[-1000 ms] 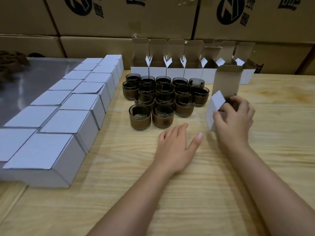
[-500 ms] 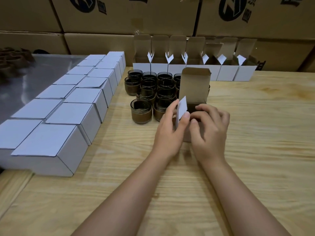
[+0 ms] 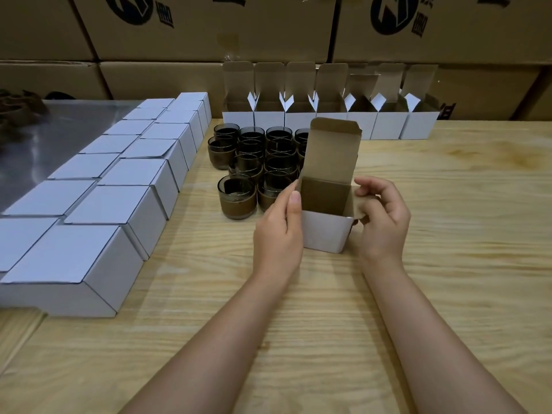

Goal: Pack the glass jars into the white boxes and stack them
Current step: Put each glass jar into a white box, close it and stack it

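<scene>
An open white box (image 3: 325,233) stands upright on the wooden table (image 3: 448,264), its brown lid flap raised and its inside showing no jar. My left hand (image 3: 279,231) presses against the box's left side, thumb along the left edge. My right hand (image 3: 383,218) holds the right side flap with its fingertips. Behind the box stands a cluster of several dark glass jars (image 3: 237,196), partly hidden by the lid.
Closed white boxes (image 3: 119,204) lie in two rows on the left, reaching the near edge. A row of open empty boxes (image 3: 331,115) lines the back. Large brown cartons (image 3: 209,31) form a wall behind. A metal surface (image 3: 44,138) lies far left.
The open box was carried from the right to the table's middle and set upright. My left hand came off the table onto its left side; my right hand shifted to the right flap.
</scene>
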Demonstrator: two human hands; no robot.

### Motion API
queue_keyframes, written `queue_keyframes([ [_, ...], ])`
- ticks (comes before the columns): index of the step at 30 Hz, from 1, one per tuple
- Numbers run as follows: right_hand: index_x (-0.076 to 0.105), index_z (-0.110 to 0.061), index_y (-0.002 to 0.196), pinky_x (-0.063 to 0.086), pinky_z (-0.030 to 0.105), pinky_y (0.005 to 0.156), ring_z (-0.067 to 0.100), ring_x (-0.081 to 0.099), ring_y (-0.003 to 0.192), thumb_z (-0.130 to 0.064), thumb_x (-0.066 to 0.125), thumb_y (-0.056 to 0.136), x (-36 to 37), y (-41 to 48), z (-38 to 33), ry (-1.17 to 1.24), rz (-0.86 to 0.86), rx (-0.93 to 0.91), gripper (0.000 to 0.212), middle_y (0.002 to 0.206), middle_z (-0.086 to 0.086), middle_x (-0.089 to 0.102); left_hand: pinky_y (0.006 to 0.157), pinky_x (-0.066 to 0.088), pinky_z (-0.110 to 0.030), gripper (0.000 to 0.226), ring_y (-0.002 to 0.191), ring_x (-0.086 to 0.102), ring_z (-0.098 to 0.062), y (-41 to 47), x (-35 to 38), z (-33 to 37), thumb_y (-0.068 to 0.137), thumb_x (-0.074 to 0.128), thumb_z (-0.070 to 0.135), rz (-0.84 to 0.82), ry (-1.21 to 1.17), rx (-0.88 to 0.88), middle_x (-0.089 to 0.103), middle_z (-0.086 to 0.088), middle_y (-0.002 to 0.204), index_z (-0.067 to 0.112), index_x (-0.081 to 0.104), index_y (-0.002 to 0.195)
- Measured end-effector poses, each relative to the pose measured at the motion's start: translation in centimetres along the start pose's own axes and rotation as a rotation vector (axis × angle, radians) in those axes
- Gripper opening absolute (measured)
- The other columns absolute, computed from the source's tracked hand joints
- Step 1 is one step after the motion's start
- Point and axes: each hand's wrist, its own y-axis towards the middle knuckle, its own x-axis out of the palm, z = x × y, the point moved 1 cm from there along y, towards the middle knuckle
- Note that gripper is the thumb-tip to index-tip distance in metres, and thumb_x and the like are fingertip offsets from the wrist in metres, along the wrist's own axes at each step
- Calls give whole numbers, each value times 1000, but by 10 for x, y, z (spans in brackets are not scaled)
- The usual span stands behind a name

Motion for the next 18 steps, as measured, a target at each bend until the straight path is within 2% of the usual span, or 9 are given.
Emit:
queue_keyframes([
  [1, 66, -21, 90, 38, 13, 62, 3, 47, 73, -5, 42, 71, -1, 1, 1, 26, -8, 45, 35, 90, 1, 56, 67, 40, -12, 37, 86, 57, 3, 0, 0, 1, 102, 31, 43, 21, 1, -1, 65, 22, 90, 28, 65, 98],
  [3, 68, -22, 94, 38, 17, 63, 9, 44, 74, -8, 40, 65, -4, 3, 3, 57, -13, 131, 43, 97, 2, 55, 50, 31, -17, 42, 57, 45, -1, -2, 0, 1, 102, 35, 36, 54, 6, 4, 51, 19, 58, 28, 44, 62],
  [6, 69, -20, 98, 41, 33, 74, 30, 48, 83, -8, 38, 60, -10, 7, 4, 180, -61, 222, 51, 95, 4, 60, 45, 25, -20, 49, 46, 33, -5, -2, -1, 0, 99, 45, 27, 63, -38, -20, 38, 12, 45, 25, 30, 52],
  [8, 69, -18, 101, 49, 28, 71, 27, 60, 83, -6, 37, 58, -14, 9, 4, 318, -124, 263, 56, 92, 8, 67, 47, 28, -17, 41, 48, 36, -3, -1, -3, 2, 87, 50, 29, 49, -115, -46, 42, 9, 45, 21, 38, 49],
  [9, 68, -18, 103, 51, 25, 66, 21, 63, 77, -5, 36, 57, -16, 10, 3, 367, -161, 282, 58, 88, 8, 68, 51, 34, -19, 32, 53, 41, -2, -1, -4, 3, 81, 49, 30, 30, -178, -66, 48, 3, 50, 14, 47, 53],
  [11, 68, -17, 108, 52, 24, 64, 17, 64, 76, -6, 36, 57, -20, 13, 1, 393, -230, 319, 61, 89, 8, 69, 58, 46, -32, 26, 67, 55, -17, -1, -5, 6, 75, 47, 27, -26, -298, -98, 61, -14, 71, 5, 61, 74],
  [14, 64, -12, 118, 52, 30, 71, 24, 62, 82, -9, 35, 60, -28, 18, 1, 424, -310, 391, 65, 98, 15, 67, 65, 49, -41, 38, 78, 58, -25, -1, -7, 7, 75, 46, 24, -68, -388, -122, 61, -13, 85, 24, 60, 110],
  [16, 62, -10, 122, 49, 33, 72, 27, 59, 84, -13, 36, 65, -33, 22, 1, 401, -330, 426, 63, 101, 18, 65, 70, 49, -38, 47, 80, 56, -23, 1, -8, 6, 74, 44, 22, -83, -410, -121, 58, -10, 85, 34, 53, 119],
  [18, 64, -13, 119, 45, 34, 70, 28, 57, 83, -17, 38, 67, -37, 25, 1, 351, -343, 459, 58, 97, 16, 64, 72, 49, -26, 48, 86, 58, -13, 1, -8, 6, 73, 41, 19, -129, -429, -93, 63, -3, 94, 26, 59, 116],
])
